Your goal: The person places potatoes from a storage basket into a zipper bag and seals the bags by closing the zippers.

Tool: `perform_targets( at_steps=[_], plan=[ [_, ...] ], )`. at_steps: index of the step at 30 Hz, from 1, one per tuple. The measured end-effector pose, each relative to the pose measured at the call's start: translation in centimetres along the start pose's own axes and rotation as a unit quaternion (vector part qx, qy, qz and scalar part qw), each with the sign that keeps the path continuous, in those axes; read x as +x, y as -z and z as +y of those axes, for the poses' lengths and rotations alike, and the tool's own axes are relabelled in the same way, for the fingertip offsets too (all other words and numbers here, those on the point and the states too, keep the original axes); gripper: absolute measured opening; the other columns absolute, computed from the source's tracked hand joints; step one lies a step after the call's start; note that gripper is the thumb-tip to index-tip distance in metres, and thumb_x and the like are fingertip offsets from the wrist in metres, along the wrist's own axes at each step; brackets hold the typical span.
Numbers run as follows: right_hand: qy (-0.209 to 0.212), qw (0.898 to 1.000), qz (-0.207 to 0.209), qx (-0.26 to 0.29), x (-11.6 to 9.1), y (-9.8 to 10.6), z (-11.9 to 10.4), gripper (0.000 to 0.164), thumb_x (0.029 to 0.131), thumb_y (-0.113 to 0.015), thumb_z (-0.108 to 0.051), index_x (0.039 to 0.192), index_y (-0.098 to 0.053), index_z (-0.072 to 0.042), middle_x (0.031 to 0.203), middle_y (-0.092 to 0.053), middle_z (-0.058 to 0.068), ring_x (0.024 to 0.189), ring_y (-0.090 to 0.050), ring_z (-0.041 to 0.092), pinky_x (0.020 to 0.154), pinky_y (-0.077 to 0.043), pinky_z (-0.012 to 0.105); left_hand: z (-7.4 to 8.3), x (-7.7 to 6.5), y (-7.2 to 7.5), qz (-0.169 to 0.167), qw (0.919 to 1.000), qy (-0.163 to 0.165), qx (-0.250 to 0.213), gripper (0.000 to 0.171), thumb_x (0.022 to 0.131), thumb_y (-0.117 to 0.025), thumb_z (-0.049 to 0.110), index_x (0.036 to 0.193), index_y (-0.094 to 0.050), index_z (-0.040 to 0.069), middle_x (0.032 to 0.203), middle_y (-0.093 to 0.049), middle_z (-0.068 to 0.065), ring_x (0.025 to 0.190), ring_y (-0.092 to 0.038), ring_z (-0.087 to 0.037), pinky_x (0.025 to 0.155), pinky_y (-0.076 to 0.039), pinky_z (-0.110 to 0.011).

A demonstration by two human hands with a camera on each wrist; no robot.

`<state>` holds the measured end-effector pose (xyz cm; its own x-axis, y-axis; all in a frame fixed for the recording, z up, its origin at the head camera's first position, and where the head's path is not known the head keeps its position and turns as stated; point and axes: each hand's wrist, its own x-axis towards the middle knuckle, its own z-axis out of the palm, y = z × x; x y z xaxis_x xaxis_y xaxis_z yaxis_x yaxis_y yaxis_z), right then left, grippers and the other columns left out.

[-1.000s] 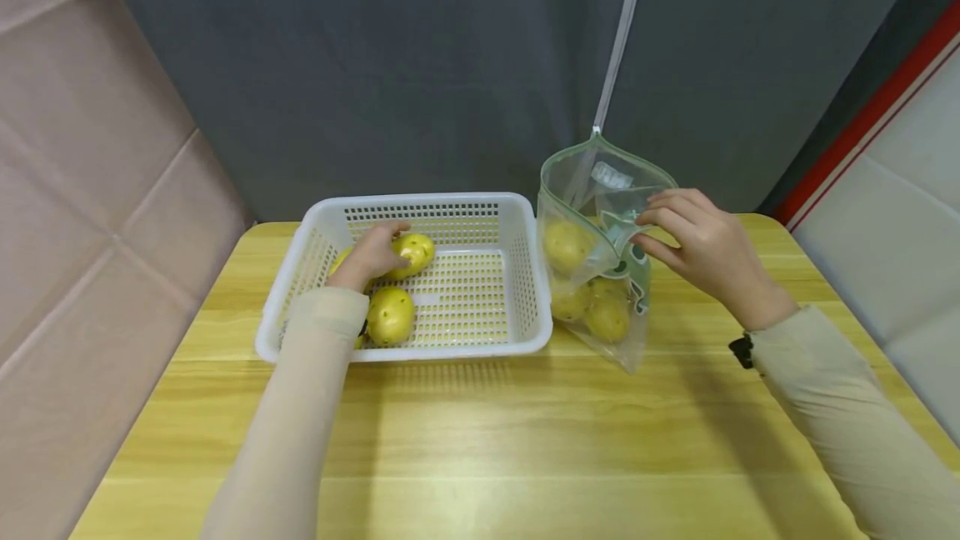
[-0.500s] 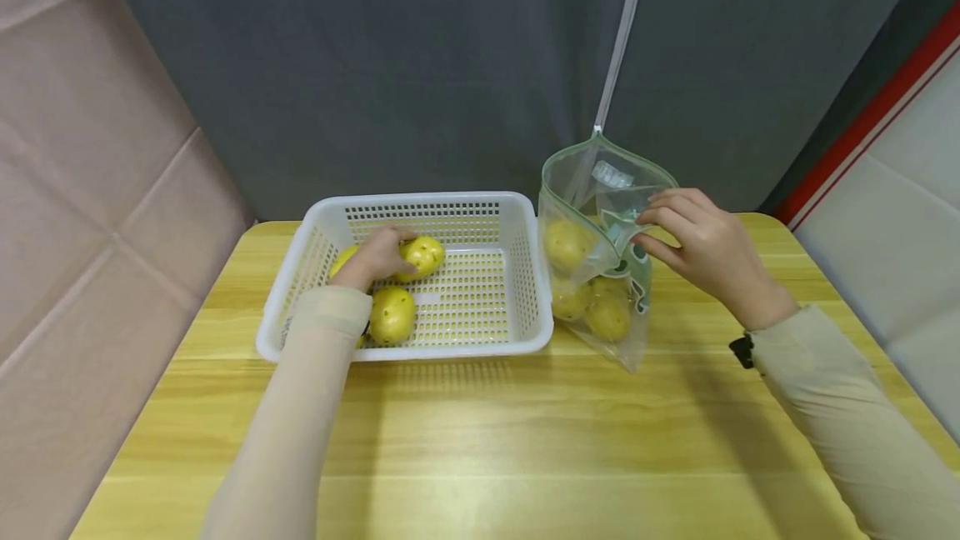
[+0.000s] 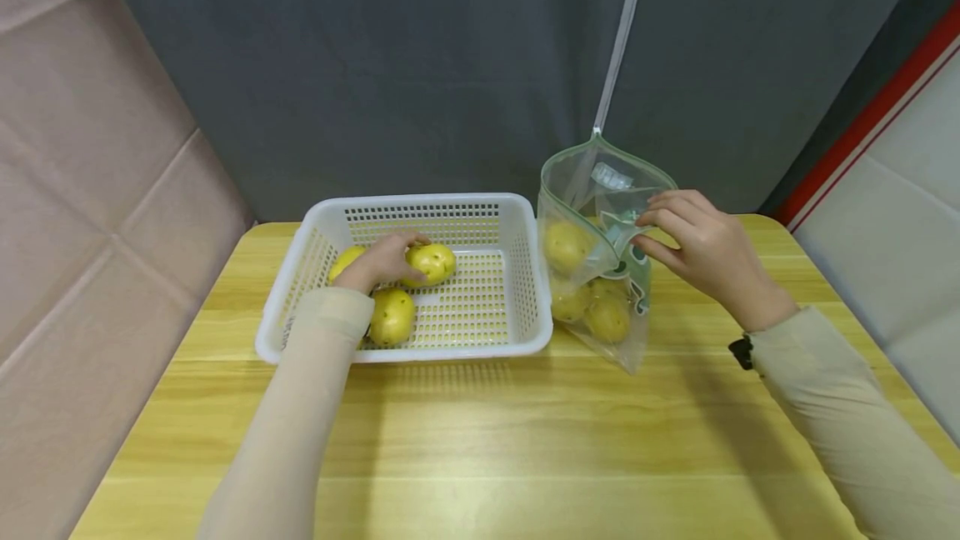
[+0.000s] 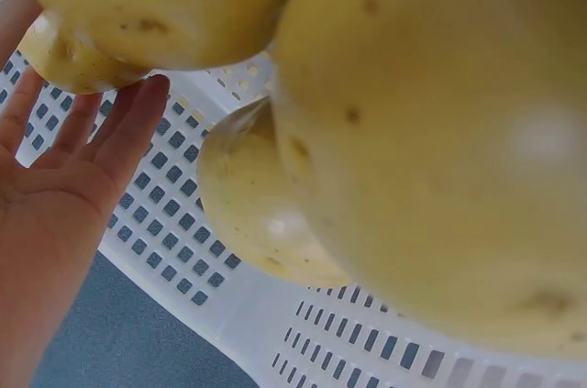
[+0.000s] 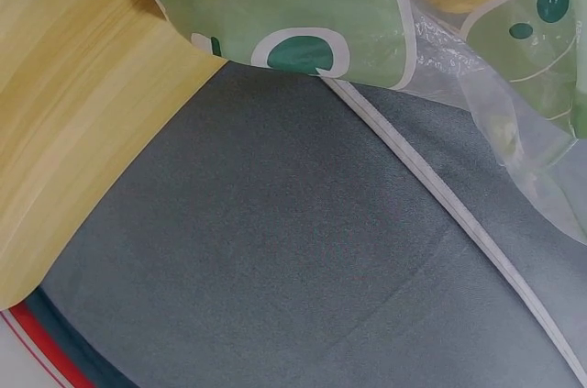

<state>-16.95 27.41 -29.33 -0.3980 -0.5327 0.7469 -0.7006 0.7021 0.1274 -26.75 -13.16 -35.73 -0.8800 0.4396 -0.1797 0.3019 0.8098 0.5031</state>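
Observation:
My left hand [image 3: 382, 259] reaches into a white perforated plastic basket [image 3: 442, 352] and holds a yellow potato [image 3: 435, 263], thumb on its near side and fingers at its far side. Close by are another potato [image 3: 392, 317] in front and a potato [image 3: 345, 261] partly hidden behind the hand. In the left wrist view the fingers [image 4: 138, 127] curve along a potato [image 4: 78, 62]. My right hand [image 3: 705, 252] pinches the edge of a clear, green-printed plastic bag [image 3: 633, 169], keeping its mouth wide. Several potatoes [image 3: 607, 315] lie inside the bag. The right wrist view shows the bag [image 5: 358, 12] without the hand.
The bag stands against the basket's right side on a wooden table [image 3: 480, 448]. Behind the table hangs a dark grey curtain [image 3: 375, 65], with a white strip [image 3: 622, 36] running down to the bag's top. Padded panels [image 3: 97, 215] flank the left side.
My left hand has shifted slightly right inside the basket, and the potato at its fingers has moved right with it. The right hand and bag stay almost still.

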Motion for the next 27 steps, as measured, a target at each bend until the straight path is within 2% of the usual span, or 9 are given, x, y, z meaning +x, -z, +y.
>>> perform_targets(
  at_steps=[5,7,12,19,27],
  plan=[
    [0.001,1.000,0.002,0.000,0.0,0.0,0.0,0.052,0.097,-0.045,-0.044,0.086,-0.069,0.001,0.089,-0.069,0.018,0.088,-0.064,0.034,0.071,-0.055,0.047,0.2,-0.1,-0.1,-0.006,1.0000,0.005,-0.003,0.072,0.078,-0.077,0.018,0.141,-0.045,0.007,0.142,-0.045,-0.024,0.133,-0.039,-0.041,0.111,-0.034,-0.053],
    [0.001,1.000,0.002,-0.001,0.0,0.0,0.0,0.052,0.097,-0.044,-0.044,0.086,-0.069,0.001,0.088,-0.069,0.018,0.088,-0.064,0.034,0.071,-0.055,0.047,0.6,-0.2,0.0,-0.020,0.9995,0.024,-0.002,0.075,0.079,-0.075,0.014,0.145,-0.040,0.007,0.148,-0.037,-0.024,0.138,-0.033,-0.041,0.114,-0.030,-0.054],
    [0.001,1.000,0.001,-0.005,-0.1,0.0,-0.1,0.053,0.097,-0.043,-0.045,0.086,-0.069,0.000,0.088,-0.069,0.018,0.088,-0.064,0.034,0.069,-0.055,0.046,1.2,-0.6,0.0,-0.032,0.9986,0.036,0.020,0.072,0.081,-0.074,0.015,0.145,-0.040,0.007,0.151,-0.027,-0.025,0.138,-0.031,-0.042,0.111,-0.033,-0.057],
    [0.004,1.000,0.001,0.001,-0.1,0.0,-0.1,0.053,0.097,-0.043,-0.045,0.086,-0.068,0.000,0.089,-0.069,0.017,0.088,-0.063,0.034,0.070,-0.055,0.046,1.1,-0.5,-0.1,-0.030,0.9986,0.040,0.019,0.072,0.080,-0.074,0.016,0.143,-0.042,0.007,0.150,-0.029,-0.024,0.136,-0.034,-0.042,0.111,-0.034,-0.056],
    [0.006,1.000,0.004,-0.002,0.1,0.0,0.0,0.053,0.097,-0.044,-0.045,0.085,-0.069,0.000,0.087,-0.069,0.017,0.087,-0.064,0.033,0.070,-0.055,0.046,1.3,-0.1,-0.1,-0.001,0.9995,0.029,0.013,0.073,0.077,-0.077,0.020,0.141,-0.045,0.006,0.143,-0.039,-0.023,0.132,-0.039,-0.039,0.111,-0.035,-0.052]
  ],
)
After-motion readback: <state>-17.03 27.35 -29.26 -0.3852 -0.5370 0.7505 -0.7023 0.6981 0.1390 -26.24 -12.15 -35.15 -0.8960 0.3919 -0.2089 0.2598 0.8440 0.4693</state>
